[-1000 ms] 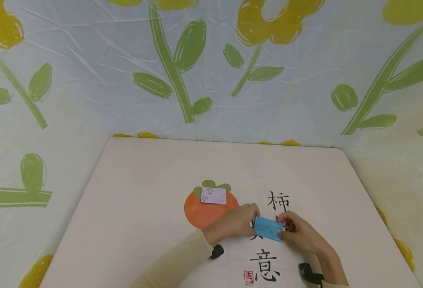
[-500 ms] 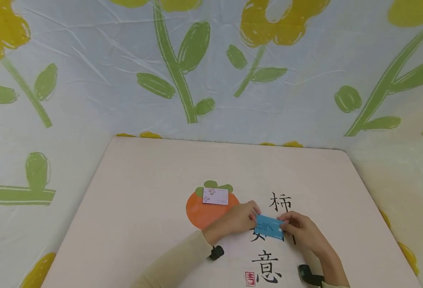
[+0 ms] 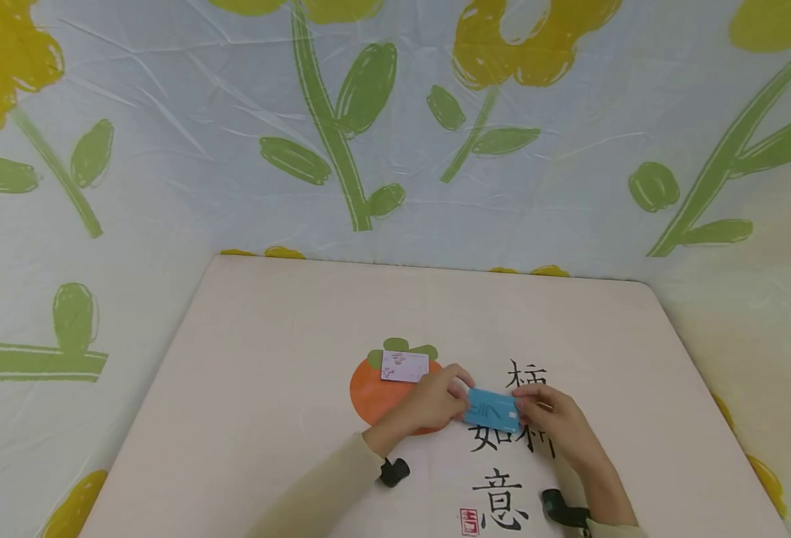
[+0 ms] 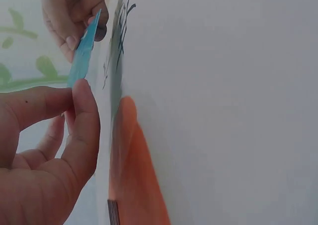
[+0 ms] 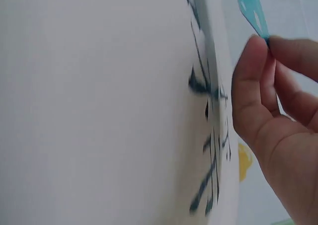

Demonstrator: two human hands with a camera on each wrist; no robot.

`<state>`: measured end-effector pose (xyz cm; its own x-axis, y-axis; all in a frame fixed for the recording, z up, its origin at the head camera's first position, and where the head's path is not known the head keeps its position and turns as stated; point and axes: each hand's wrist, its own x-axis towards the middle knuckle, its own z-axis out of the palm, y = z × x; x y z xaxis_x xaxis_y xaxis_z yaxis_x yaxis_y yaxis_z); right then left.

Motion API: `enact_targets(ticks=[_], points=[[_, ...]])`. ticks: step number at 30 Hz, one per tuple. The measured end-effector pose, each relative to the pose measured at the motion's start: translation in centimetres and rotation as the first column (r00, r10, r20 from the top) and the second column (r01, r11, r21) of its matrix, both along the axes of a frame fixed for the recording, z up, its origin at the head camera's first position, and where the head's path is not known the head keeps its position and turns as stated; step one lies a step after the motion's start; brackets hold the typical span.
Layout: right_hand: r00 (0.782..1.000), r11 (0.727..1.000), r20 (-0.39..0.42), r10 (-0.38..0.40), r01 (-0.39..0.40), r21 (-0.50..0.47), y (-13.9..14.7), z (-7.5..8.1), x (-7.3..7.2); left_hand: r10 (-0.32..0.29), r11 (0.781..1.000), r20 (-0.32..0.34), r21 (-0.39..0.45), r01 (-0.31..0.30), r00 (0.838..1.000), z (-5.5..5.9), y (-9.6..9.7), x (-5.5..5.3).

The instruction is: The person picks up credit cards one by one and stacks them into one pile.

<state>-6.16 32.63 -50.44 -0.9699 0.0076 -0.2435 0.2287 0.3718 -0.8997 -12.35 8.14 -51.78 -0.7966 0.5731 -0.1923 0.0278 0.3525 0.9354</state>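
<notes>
A blue plastic card (image 3: 492,409), with dark VIP-like lettering and a small pale square, is held flat between both hands above the table. My left hand (image 3: 431,402) pinches its left end between thumb and fingers. At the opposite end my right hand (image 3: 558,420) pinches it the same way. In the left wrist view the card (image 4: 85,56) shows nearly edge-on, raised off the tabletop. The right wrist view catches only one end of it, gripped at the fingertips. Left of the hands, a pale printed card stack (image 3: 405,367) lies on the orange persimmon picture.
The pale table (image 3: 288,321) bears a printed orange persimmon (image 3: 375,396), black brush characters (image 3: 499,501) and a red seal mark (image 3: 469,521). A white cloth with yellow flowers and green leaves (image 3: 537,202) hangs around the table's back and sides.
Both hands have shifted slightly left and away from the body with the blue card between them. The card's tilt and the fingers' hold on it have changed a little.
</notes>
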Motion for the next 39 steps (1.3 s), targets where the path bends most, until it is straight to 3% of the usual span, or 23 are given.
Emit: enact_targets(ticks=[5,11,22,28,39], points=[[0.996,0.997,-0.049,-0.071,0.069,-0.037,-1.6,-0.3,-0.7,0.067,0.997,-0.019,0.047,-0.066,0.998,0.2,-1.5,-0.6],[0.992,0.990,-0.067,-0.110,0.103,-0.092,-3.4,-0.5,-1.7,0.157,0.977,0.028,0.141,-0.159,0.987,0.0,-3.2,-1.4],[0.994,0.983,-0.100,-0.037,0.018,-0.184,-6.7,-0.1,-3.8,0.236,0.948,0.050,0.205,-0.241,0.970,-0.1,-6.9,-2.2],[0.993,0.966,-0.115,0.016,-0.045,-0.256,-8.3,-0.2,-5.0,0.284,0.944,0.005,0.172,-0.281,0.959,0.0,-8.8,-2.4],[0.997,0.953,-0.070,0.045,-0.064,-0.296,-11.2,0.0,-6.3,0.322,0.945,-0.085,0.094,-0.315,0.943,-0.1,-11.5,-3.0]])
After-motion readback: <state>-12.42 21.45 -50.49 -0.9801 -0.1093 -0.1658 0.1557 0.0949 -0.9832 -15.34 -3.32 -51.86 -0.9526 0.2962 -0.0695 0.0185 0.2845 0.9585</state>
